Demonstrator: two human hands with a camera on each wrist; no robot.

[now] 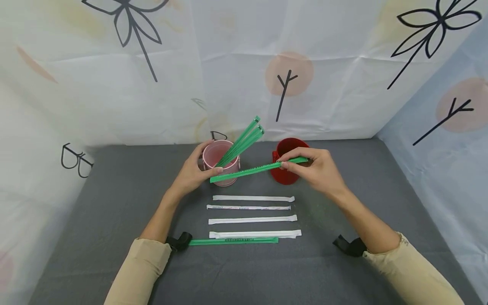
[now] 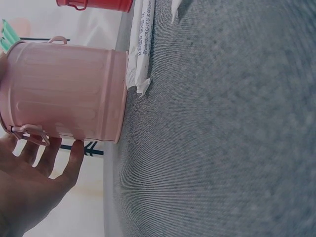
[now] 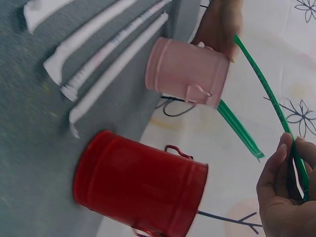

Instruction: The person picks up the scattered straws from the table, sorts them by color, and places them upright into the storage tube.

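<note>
My left hand [image 1: 193,174] grips the side of a small pink bucket [image 2: 64,91], its thumb on the near side by the rim. Out of that bucket lean several green-wrapped straws [image 1: 241,146], tilted to the right. Between thumb and fingers my right hand [image 1: 318,168] pinches one more green-wrapped straw [image 1: 251,170] near its right end. This straw lies almost level in the air, its left end in front of the pink bucket near the left thumb. Just behind the right hand stands a red bucket [image 3: 138,182], partly covered by it in the head view.
Several white paper-wrapped straws [image 1: 253,220] lie in rows on the grey cloth [image 1: 126,203] in front of the buckets. Nearest me is a green-wrapped straw [image 1: 236,241], close to the left wrist strap [image 1: 181,241]. A patterned white curtain [image 1: 236,84] hangs behind.
</note>
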